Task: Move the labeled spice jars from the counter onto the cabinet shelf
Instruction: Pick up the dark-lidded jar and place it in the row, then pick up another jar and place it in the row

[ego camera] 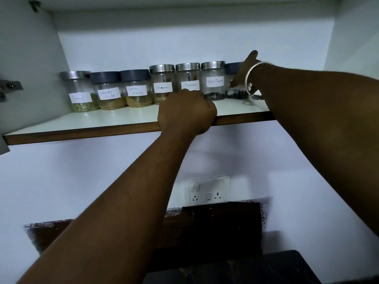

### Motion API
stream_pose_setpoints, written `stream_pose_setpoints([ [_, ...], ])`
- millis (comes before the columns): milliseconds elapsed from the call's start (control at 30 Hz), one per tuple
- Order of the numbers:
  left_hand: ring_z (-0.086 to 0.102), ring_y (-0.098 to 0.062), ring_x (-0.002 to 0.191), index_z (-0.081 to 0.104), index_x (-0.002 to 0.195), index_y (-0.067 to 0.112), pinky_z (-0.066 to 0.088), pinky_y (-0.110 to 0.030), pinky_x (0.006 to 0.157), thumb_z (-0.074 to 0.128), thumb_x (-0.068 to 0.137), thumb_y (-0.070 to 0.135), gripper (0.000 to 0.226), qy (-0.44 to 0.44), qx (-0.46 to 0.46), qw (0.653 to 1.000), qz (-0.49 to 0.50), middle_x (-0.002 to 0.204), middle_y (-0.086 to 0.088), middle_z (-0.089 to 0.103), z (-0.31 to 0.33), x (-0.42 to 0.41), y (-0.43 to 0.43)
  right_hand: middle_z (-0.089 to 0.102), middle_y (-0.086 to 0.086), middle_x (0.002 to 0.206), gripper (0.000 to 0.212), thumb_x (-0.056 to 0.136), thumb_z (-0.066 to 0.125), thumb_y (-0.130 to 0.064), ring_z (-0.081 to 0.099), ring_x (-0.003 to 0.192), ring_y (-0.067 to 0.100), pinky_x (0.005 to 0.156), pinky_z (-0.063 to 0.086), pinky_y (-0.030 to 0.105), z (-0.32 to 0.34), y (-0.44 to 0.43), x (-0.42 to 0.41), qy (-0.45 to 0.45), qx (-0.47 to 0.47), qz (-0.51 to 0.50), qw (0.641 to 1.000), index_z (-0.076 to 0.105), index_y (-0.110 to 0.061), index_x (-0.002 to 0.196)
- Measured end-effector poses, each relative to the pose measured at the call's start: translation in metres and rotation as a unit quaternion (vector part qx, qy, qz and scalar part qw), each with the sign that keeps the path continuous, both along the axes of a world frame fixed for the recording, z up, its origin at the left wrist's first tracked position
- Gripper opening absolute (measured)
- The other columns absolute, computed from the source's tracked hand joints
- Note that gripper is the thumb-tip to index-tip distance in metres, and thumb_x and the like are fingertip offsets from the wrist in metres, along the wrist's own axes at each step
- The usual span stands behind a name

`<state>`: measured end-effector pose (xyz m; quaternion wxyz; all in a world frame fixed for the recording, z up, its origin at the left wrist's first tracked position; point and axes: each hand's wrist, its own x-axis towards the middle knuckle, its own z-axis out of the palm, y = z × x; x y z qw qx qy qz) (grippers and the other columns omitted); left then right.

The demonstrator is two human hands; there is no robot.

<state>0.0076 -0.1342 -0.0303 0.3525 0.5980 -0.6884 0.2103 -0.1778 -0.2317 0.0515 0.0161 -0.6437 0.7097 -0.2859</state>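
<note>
Several labeled glass spice jars stand in a row on the white cabinet shelf (98, 120). From the left come a steel-lidded jar of green spice (79, 93), a coriander powder jar (108, 93), a garam masala jar (136, 91), two cinnamon jars (162, 85) (187, 77) and a black pepper jar (213, 82). At the right end is a dark-lidded jar (232, 67) holding dark spice. My right hand (244, 72) wraps around it, thumb up, hiding its label. My left hand (186, 111) is a closed fist at the shelf's front edge, just before the second cinnamon jar.
The shelf's brown front edge (82, 135) runs across the view. A door hinge (9, 87) sticks out on the left cabinet wall. Below hang a white socket plate (208, 191) and a dark panel (205, 232); a dark counter corner (266, 269) shows at the bottom.
</note>
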Motion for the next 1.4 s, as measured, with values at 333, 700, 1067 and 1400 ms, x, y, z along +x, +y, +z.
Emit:
stream_pose_setpoints([
  [333, 0.044, -0.018, 0.060, 0.061, 0.077, 0.020, 0.022, -0.027, 0.051, 0.038, 0.096, 0.037, 0.035, -0.005, -0.008, 1.000, -0.006, 0.067, 0.004, 0.047, 0.001, 0.002, -0.002, 0.039, 0.032, 0.152, 0.114, 0.073, 0.086, -0.052, 0.040, 0.141, 0.049, 0.117, 0.034, 0.056, -0.015, -0.017, -0.011, -0.044, 0.010, 0.007, 0.999, 0.030, 0.006, 0.153],
  [700, 0.060, -0.026, 0.081, 0.070, 0.090, 0.018, 0.036, -0.031, 0.064, 0.039, 0.094, 0.037, 0.036, 0.007, -0.005, 0.998, -0.059, 0.088, -0.002, 0.068, 0.002, 0.004, 0.012, 0.061, 0.005, 0.079, 0.042, 0.078, 0.085, -0.044, 0.056, 0.085, 0.028, 0.078, 0.040, 0.031, -0.024, 0.065, -0.041, 0.039, 0.051, 0.027, 0.998, 0.055, -0.016, 0.068],
  [1067, 0.064, -0.018, 0.092, 0.065, 0.096, -0.002, 0.053, -0.040, 0.083, 0.052, 0.084, 0.002, 0.019, 0.186, -0.071, 0.921, -0.335, 0.093, -0.002, 0.066, -0.068, 0.034, 0.116, 0.063, 0.002, 0.091, 0.031, 0.085, 0.069, -0.029, 0.057, 0.084, 0.016, 0.074, 0.045, 0.028, -0.146, 0.215, 0.038, -0.083, -0.255, 0.180, 0.946, 0.066, -0.006, 0.106],
  [1400, 0.069, 0.000, 0.087, 0.070, 0.093, 0.020, 0.054, -0.021, 0.080, 0.064, 0.090, -0.008, 0.029, 0.350, 0.248, 0.886, -0.176, 0.092, 0.013, 0.074, -0.368, 0.134, 0.288, 0.057, 0.006, 0.133, 0.074, 0.078, 0.072, -0.053, 0.060, 0.117, 0.022, 0.096, 0.053, 0.042, -0.473, 0.377, 0.114, -0.080, 0.157, 0.376, 0.910, 0.045, -0.018, 0.136],
])
